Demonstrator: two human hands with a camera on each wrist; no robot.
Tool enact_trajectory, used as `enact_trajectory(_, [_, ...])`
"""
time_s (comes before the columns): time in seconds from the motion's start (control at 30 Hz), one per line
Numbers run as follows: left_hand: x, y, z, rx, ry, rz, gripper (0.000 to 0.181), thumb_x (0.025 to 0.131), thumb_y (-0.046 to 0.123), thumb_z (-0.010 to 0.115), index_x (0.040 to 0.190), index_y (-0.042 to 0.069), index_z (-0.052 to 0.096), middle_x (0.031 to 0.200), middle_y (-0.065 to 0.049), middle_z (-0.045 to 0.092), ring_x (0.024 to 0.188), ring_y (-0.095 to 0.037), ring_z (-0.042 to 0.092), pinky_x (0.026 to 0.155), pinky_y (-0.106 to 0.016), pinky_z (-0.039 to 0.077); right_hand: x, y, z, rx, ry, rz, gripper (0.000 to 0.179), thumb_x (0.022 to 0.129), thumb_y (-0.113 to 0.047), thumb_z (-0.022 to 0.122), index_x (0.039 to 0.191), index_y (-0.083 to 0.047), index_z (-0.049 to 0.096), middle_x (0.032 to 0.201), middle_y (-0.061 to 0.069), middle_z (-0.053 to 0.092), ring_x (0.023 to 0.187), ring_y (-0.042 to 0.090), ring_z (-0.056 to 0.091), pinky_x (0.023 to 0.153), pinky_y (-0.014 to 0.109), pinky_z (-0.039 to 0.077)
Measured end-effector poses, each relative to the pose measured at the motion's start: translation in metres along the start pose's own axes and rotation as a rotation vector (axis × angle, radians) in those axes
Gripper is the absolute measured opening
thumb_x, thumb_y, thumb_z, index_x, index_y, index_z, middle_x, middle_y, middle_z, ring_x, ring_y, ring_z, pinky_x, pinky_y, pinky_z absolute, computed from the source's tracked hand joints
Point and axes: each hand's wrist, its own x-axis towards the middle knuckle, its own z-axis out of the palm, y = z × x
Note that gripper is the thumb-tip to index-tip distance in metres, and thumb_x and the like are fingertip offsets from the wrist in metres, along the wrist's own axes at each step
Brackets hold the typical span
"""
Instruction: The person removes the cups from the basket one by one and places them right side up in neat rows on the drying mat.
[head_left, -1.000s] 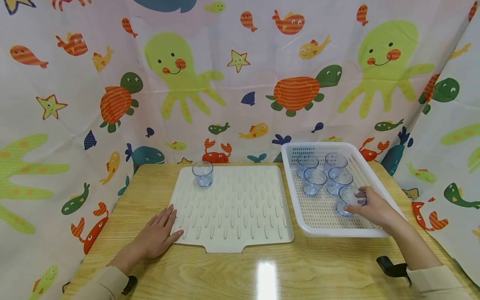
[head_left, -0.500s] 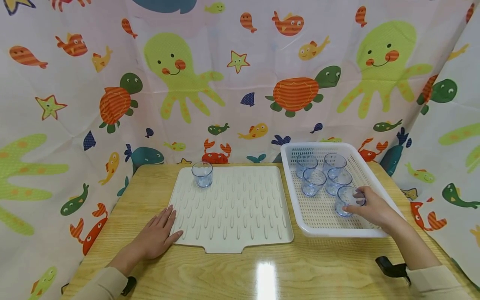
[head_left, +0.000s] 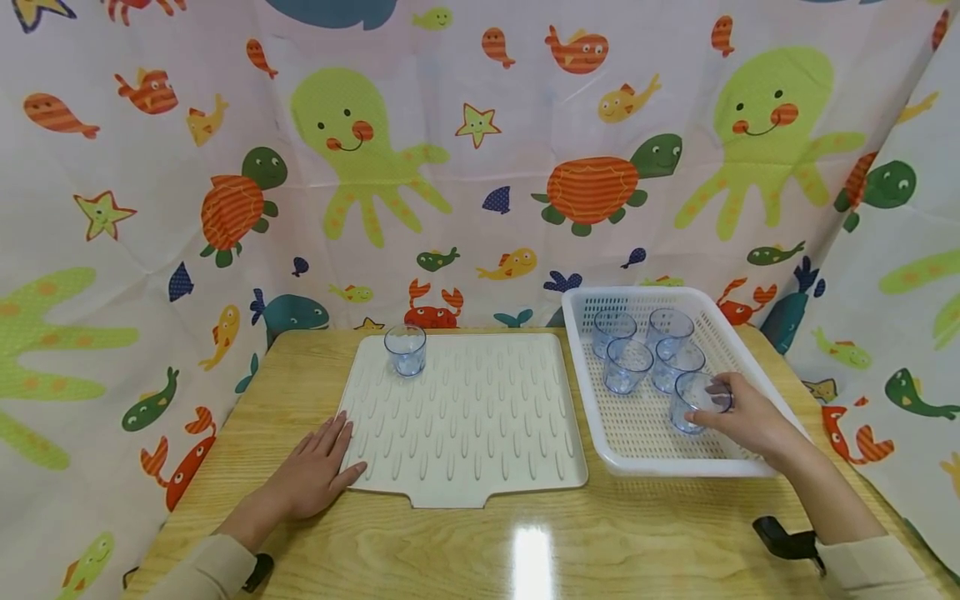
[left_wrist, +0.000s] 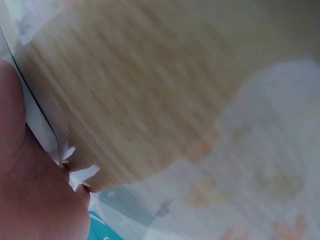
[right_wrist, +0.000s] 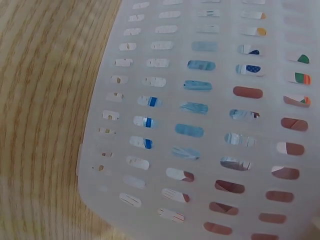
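In the head view my right hand (head_left: 750, 421) reaches into the white perforated basket (head_left: 690, 468) and grips a clear bluish glass (head_left: 686, 410) by its side. Thumb at the near side, fingers at the far side, the glass stands upright inside. Several similar glasses (head_left: 628, 367) sit behind it in the basket. My left hand (head_left: 315, 471) lies flat with fingers straight at the left edge of a cream ridged draining tray (head_left: 465, 417). One upright glass (head_left: 407, 352) stands on the tray's back left. From the right wrist, the basket's slotted wall (right_wrist: 105, 200) hides most of the grip.
A wooden table (head_left: 390, 550) carries the tray and the basket, which stand side by side. Behind and beside them hangs a curtain (head_left: 465, 75) printed with sea animals. Black wrist straps (head_left: 783, 535) show near both sleeves. The left wrist view is mostly blurred table (left_wrist: 130, 90).
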Motion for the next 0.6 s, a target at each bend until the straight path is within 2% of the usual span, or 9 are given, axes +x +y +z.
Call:
enact_trajectory(0.13, [0.003,-0.009,0.008,-0.017,0.013,0.005,0.082,0.107,0.054,0.044,0.157,-0.009,0.027,0.166,-0.029,0.018,0.153,-0.047,0.017,0.118,-0.068,0.018,0.0,0.0,0.0,0.003,0.013,-0.013,0.1,0.095,-0.041,0.073,0.151,0.019,0.015,0.148,0.042,0.031,0.132,0.06,0.035,0.101,0.076,0.035])
enact_trajectory(0.3, [0.007,-0.02,0.017,0.012,0.025,0.003,0.088,0.105,0.062,0.037,0.158,-0.006,0.027,0.167,-0.026,0.017,0.154,-0.045,0.017,0.119,-0.066,0.018,0.0,-0.002,0.002,0.008,0.038,0.0,0.102,0.094,-0.043,0.074,0.152,0.017,0.015,0.149,0.041,0.031,0.133,0.06,0.034,0.101,0.076,0.035])
enact_trajectory(0.6, [0.005,-0.016,0.015,-0.057,0.008,0.008,0.087,0.105,0.06,0.042,0.158,-0.008,0.026,0.166,-0.029,0.017,0.153,-0.047,0.015,0.116,-0.071,0.016,-0.003,-0.005,0.0,0.01,0.084,-0.028,0.103,0.092,-0.047,0.075,0.154,0.014,0.018,0.15,0.04,0.032,0.132,0.061,0.037,0.102,0.074,0.037])
